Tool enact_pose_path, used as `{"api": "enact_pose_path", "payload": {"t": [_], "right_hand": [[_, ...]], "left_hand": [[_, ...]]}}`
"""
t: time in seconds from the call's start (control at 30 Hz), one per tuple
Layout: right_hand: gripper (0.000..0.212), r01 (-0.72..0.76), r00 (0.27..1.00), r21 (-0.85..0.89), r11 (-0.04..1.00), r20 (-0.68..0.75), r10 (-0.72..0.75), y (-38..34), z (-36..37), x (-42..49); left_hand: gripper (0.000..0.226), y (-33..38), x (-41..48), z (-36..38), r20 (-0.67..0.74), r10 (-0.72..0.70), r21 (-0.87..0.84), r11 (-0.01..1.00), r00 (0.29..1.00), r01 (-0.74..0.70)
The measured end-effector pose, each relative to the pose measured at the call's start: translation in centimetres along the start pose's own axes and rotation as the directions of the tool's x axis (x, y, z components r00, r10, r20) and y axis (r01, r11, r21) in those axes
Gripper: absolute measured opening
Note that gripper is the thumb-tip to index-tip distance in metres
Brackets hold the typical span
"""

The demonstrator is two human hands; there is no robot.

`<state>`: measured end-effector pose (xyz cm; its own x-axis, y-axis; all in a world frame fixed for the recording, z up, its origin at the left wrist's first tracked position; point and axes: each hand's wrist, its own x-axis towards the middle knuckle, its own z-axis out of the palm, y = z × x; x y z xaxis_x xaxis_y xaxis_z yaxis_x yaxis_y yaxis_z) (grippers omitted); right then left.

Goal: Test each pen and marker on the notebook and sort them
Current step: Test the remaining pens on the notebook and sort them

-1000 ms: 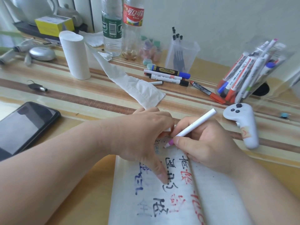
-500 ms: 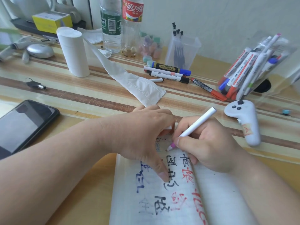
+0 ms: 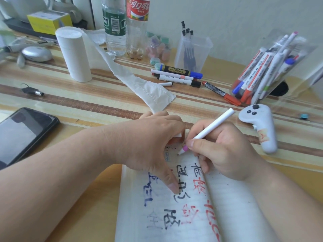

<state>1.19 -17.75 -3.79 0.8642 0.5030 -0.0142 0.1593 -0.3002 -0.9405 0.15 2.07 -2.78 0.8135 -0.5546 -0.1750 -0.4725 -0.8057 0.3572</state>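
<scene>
While right hand [image 3: 225,151] grips white pen [image 3: 208,131] | left hand [image 3: 153,147] flat, covering notebook [image 3: 157,215] top | controller [image 3: 260,126] beside

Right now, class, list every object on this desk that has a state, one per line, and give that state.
Notebook: open, page written on.
White pen: uncapped, tip at the page, held by right hand.
Left hand: pressing the page flat.
Phone: screen dark.
Tissue roll: upright, partly unrolled.
Clear bag: holding markers.

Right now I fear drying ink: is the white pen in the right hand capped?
Uncapped: white pen shows its bare pink-collared tip above the notebook.
</scene>
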Motion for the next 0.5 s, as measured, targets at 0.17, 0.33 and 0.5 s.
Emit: {"api": "enact_pose_path", "payload": {"t": [0.17,0.33,0.5], "right_hand": [[0.011,-0.001,1.000,-0.046,0.999,-0.001,0.001,-0.10,0.00,-0.11],[0.010,-0.001,1.000,-0.063,0.998,-0.016,0.000,-0.12,0.13,-0.09],[0.007,0.061,0.994,-0.038,0.997,-0.085,-0.064,0.35,-0.83,-0.23]], "left_hand": [[0.084,0.02,0.11,0.07,-0.007,0.004,0.009,1.000,1.000,-0.004],[0.083,-0.11,0.02,0.13,-0.010,-0.002,0.011,1.000,1.000,0.002],[0.083,0.09,0.07,0.11,-0.012,-0.012,0.013,1.000,1.000,0.012]]}}
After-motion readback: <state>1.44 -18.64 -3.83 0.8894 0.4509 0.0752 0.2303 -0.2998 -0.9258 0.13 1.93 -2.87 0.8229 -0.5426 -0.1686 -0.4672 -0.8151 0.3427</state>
